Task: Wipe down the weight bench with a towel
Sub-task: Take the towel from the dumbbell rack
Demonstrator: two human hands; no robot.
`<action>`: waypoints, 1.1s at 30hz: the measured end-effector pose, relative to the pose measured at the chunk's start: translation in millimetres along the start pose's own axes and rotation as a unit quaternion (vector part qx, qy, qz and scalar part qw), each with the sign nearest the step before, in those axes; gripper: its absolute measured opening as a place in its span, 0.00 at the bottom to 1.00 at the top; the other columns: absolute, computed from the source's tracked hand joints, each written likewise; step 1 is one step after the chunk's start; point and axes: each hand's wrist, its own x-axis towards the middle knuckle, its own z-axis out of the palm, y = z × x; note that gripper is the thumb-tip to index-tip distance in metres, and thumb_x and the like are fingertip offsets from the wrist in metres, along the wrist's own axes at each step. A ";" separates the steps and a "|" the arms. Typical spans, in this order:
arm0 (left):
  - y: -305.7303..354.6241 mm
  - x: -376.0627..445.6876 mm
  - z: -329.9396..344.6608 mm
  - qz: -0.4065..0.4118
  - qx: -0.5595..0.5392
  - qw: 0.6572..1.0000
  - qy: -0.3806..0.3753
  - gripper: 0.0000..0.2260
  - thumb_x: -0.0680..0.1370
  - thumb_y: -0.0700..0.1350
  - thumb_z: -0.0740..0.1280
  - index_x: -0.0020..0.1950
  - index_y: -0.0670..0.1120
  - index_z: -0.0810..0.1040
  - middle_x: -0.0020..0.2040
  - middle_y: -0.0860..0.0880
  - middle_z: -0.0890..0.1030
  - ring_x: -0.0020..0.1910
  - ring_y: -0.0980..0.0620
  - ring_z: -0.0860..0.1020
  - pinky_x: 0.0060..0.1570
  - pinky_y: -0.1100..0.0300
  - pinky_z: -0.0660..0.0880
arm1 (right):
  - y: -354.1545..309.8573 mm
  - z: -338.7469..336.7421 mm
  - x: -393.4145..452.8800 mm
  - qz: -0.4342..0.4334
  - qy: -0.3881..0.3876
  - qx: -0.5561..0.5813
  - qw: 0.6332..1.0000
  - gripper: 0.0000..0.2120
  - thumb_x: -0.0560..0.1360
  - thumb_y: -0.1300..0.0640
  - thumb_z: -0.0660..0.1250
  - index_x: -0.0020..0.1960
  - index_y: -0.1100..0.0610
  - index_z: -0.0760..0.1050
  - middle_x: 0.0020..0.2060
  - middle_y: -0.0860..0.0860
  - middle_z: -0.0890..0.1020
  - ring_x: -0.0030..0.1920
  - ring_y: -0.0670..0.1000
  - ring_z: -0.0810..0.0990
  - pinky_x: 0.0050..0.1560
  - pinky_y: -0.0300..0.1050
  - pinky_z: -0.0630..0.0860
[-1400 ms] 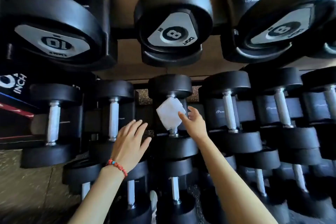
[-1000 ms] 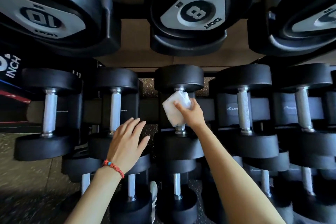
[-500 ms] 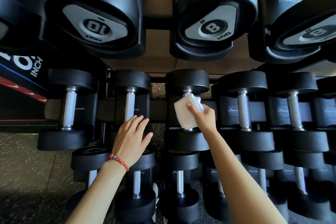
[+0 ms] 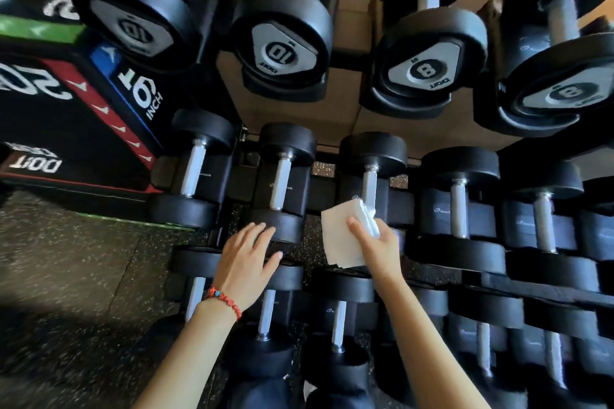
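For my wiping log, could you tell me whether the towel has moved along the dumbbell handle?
Yes. The towel has slid down the dumbbell handle, from the far weight head toward the near one.

The towel point(image 4: 344, 237) is a small white cloth folded into a flat, roughly rectangular pad, with layered edges bunched at its upper right corner. It is held upright and tilted slightly, pinched by the right hand point(image 4: 378, 247), whose thumb lies across its front face while the fingers point(image 4: 387, 232) are behind it. Its upper right corner touches the lower end of a dumbbell's metal handle point(image 4: 369, 188) on the middle rack row.
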 end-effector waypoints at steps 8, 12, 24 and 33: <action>20.9 -99.0 3.2 -0.080 0.023 0.995 0.056 0.19 0.69 0.41 0.75 0.57 0.36 0.78 0.56 0.37 0.79 0.56 0.37 0.77 0.55 0.42 0.73 | 24.5 5.4 -67.8 0.014 -0.082 -0.037 0.996 0.07 0.72 0.53 0.70 0.42 0.55 0.73 0.38 0.50 0.77 0.36 0.46 0.75 0.35 0.39 0.72; 29.8 -150.1 8.0 -0.121 0.033 0.989 0.074 0.19 0.66 0.40 0.77 0.54 0.36 0.80 0.52 0.37 0.81 0.52 0.37 0.79 0.50 0.41 0.76 | 39.6 7.4 -96.9 0.022 -0.136 -0.042 0.990 0.08 0.71 0.54 0.71 0.43 0.56 0.73 0.38 0.51 0.77 0.37 0.48 0.75 0.38 0.43 0.73; -11.7 -315.9 -7.0 -0.349 0.025 0.929 0.123 0.19 0.73 0.44 0.71 0.61 0.38 0.76 0.60 0.38 0.78 0.60 0.39 0.75 0.59 0.44 0.72 | 81.7 82.2 -185.0 -0.005 -0.360 -0.128 0.924 0.24 0.74 0.51 0.67 0.68 0.44 0.66 0.60 0.45 0.75 0.56 0.43 0.76 0.53 0.42 0.75; -90.1 -459.7 -25.7 -0.463 0.003 0.872 0.159 0.18 0.76 0.47 0.66 0.64 0.41 0.74 0.64 0.41 0.75 0.63 0.41 0.72 0.61 0.47 0.69 | 98.7 205.4 -304.3 0.000 -0.450 -0.137 0.882 0.08 0.74 0.58 0.68 0.51 0.46 0.77 0.46 0.43 0.80 0.42 0.39 0.79 0.38 0.35 0.76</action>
